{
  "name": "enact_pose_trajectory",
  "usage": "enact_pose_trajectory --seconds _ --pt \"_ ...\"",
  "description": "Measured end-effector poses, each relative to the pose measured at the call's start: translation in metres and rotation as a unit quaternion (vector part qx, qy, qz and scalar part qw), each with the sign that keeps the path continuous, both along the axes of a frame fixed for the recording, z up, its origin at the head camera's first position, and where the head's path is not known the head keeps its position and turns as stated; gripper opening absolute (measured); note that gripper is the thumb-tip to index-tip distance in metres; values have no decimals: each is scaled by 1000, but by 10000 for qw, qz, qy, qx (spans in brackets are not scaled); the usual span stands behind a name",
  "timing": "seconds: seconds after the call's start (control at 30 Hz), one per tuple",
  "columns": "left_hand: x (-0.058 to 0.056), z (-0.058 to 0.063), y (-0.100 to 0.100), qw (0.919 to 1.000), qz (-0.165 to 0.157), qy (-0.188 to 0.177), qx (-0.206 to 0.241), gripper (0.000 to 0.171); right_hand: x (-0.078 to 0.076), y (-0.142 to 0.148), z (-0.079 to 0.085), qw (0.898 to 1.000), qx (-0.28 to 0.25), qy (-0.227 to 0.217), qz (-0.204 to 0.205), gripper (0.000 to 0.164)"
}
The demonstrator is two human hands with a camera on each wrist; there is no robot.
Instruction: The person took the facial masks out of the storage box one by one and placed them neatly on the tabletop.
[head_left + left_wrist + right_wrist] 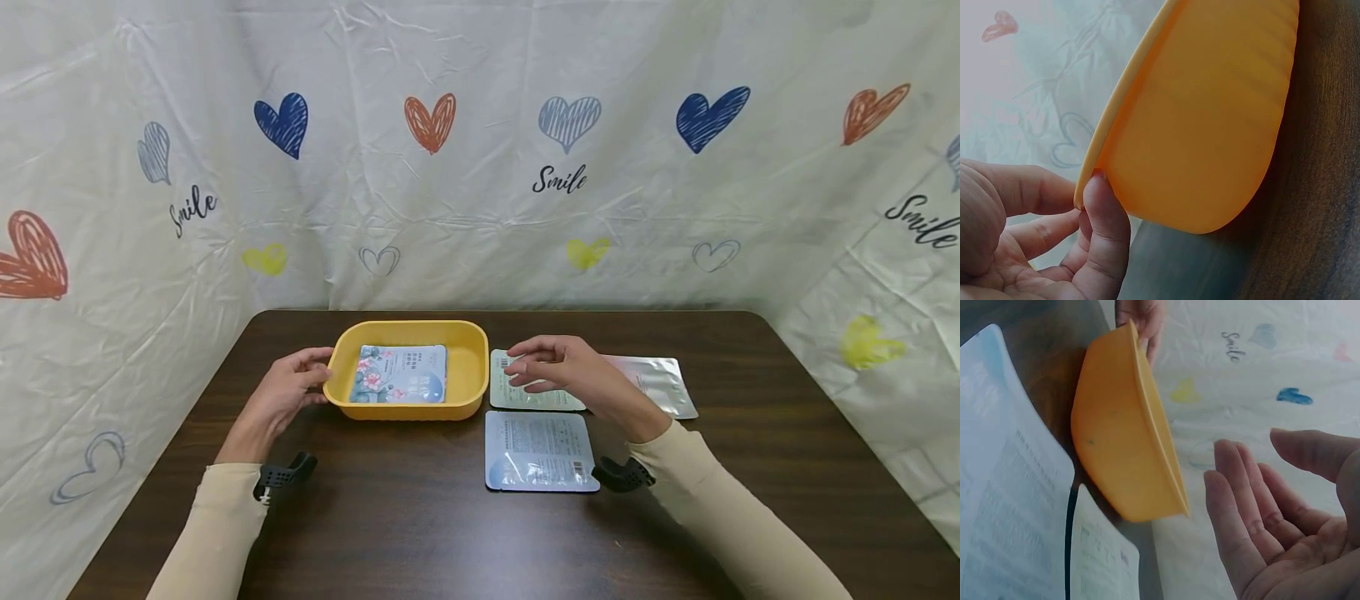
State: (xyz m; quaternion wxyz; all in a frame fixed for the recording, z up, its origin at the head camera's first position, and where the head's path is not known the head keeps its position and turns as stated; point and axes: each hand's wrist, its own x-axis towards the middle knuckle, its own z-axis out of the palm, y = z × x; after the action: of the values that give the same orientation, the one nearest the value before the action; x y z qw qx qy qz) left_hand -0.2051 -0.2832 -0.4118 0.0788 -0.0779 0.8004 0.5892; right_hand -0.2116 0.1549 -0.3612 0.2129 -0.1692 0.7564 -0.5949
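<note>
A yellow plastic basin point(420, 412) stands at the back left of the table. Inside it lies a light blue sheet mask packet point(401, 375) with pink flowers. My left hand point(288, 383) pinches the basin's left rim between thumb and fingers, as the left wrist view shows. Just right of the basin, my right hand point(566, 367) hovers with loosely bent fingers, holding nothing. Below it is a pale green packet point(536, 396), partly hidden by that hand. A blue packet point(538, 450) lies in front, printed side up. Behind the right wrist a silver packet point(663, 383) is partly covered.
The dark brown wooden table point(420, 517) ends just behind the basin. A white curtain point(480, 225) with hearts and "Smile" lettering hangs around its back and sides. Both wrists wear black straps.
</note>
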Motion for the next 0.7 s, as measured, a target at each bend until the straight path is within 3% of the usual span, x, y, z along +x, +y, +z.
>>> enact_pose_trajectory --seconds 0.37,0.7 --pt "-1 1 0 10000 -12 -55 68 52 -13 -43 4 9992 -361 -168 -76 39" --pt "-3 2 2 9998 26 -167 -46 54 -25 -67 0 9986 -425 -287 108 38"
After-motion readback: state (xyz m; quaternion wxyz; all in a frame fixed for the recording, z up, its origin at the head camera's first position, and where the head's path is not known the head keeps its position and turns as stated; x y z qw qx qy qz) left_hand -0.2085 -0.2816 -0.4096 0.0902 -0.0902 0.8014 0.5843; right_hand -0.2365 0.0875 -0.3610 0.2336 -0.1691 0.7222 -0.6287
